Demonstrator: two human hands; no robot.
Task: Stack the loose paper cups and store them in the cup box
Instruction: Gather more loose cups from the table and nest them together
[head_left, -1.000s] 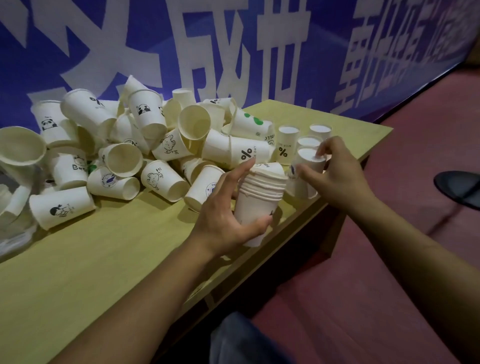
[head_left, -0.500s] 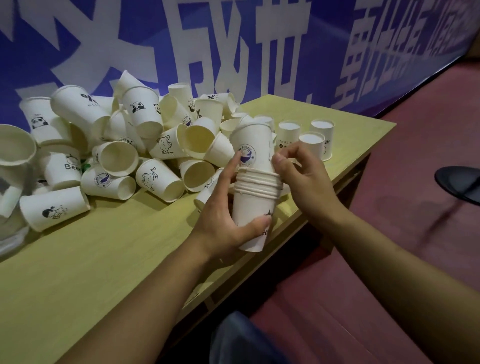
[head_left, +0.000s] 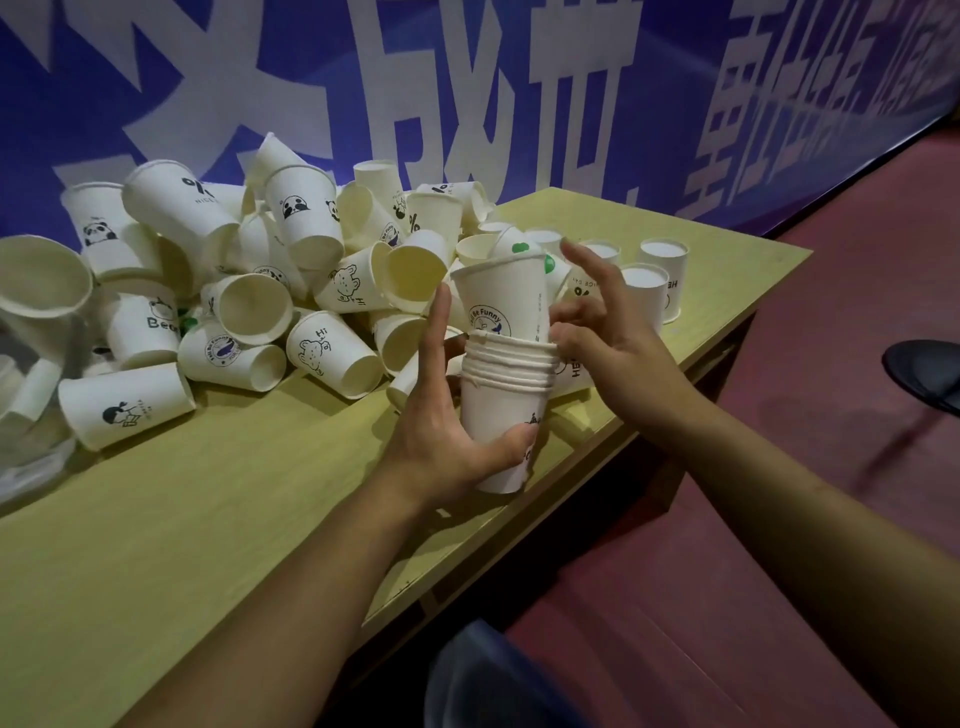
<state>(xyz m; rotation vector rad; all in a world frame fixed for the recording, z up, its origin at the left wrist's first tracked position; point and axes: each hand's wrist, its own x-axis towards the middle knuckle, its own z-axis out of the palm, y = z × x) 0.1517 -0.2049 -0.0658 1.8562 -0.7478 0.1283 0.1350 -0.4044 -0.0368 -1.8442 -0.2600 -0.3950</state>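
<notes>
- The left hand (head_left: 441, 447) wraps the nested stack (head_left: 506, 415) low on its wall just right of centre frame, thumb curled across the front and index finger lying straight up the left side. A low grip like that looks chosen to leave the rims free for new cups.
- A top cup (head_left: 501, 301) sits only partway in, its "Be Funny" print showing above the bunched rims. My read: it needs a push down to seat.
- The right hand (head_left: 613, 332) is at that cup's right flank, lower fingers curled against its wall near the rims, upper fingers spread and lifted clear. Whether they truly pinch it, I cannot tell.
- The stack hangs over the near edge of the table (head_left: 208, 519), off the surface, which seems to give both hands room to work.
- Loose cups (head_left: 249, 291) are heaped across the upper left, most on their sides, mouths facing all ways, so each will likely need turning before it nests.
- A few upturned cups (head_left: 644, 291) stand base-up at right of centre, just behind the right hand and within easy reach.
- No cup box shows anywhere in frame; storing looks a long way off.
</notes>
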